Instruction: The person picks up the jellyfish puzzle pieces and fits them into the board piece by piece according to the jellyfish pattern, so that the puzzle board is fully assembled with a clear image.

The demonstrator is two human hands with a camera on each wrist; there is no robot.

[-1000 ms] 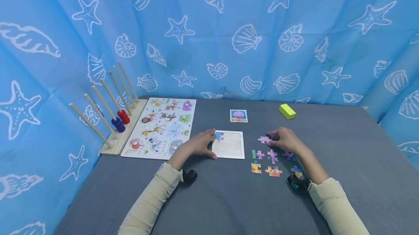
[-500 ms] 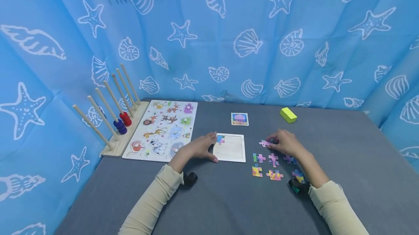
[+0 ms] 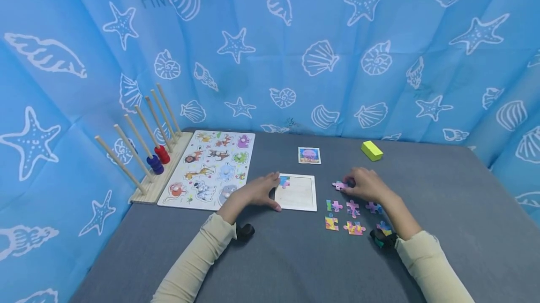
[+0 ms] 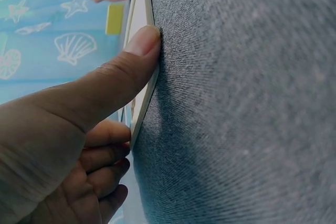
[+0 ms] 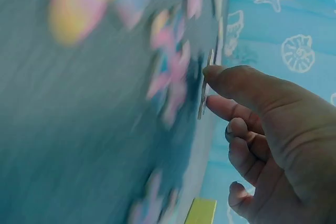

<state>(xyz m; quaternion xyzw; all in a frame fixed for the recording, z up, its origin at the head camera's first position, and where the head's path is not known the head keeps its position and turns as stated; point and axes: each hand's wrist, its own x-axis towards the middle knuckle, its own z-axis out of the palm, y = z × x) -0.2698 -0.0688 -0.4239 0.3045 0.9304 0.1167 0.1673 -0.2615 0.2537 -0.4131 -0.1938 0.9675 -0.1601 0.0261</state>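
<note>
My left hand (image 3: pixel 258 191) holds the left side of a square wooden puzzle tray (image 3: pixel 300 196), with the thumb (image 4: pixel 144 40) on the near edge and the fingers at the far one. A blue and pink jigsaw piece (image 3: pixel 285 181) lies in the tray's upper left corner. To the right of the tray, my right hand (image 3: pixel 366 185) pinches a pink jigsaw piece (image 3: pixel 338 185) between thumb and index finger. In the right wrist view that jigsaw piece (image 5: pixel 203 93) is seen edge-on, tilted at the fingertips. Several loose pieces, such as a yellow one (image 3: pixel 331 223), lie below the right hand.
Behind the tray lies a small jellyfish picture card (image 3: pixel 309 155). A yellow block (image 3: pixel 371 150) is at the back right. An animal peg board (image 3: pixel 211 171) and a wooden peg rack (image 3: pixel 168 164) with blue and red rings stand left. A blue curtain (image 3: pixel 270 49) hangs behind.
The right hand has drawn slightly back, and the pink piece has shifted a little between its fingertips. The left hand stays at the tray. The head view has tilted slightly upward.
</note>
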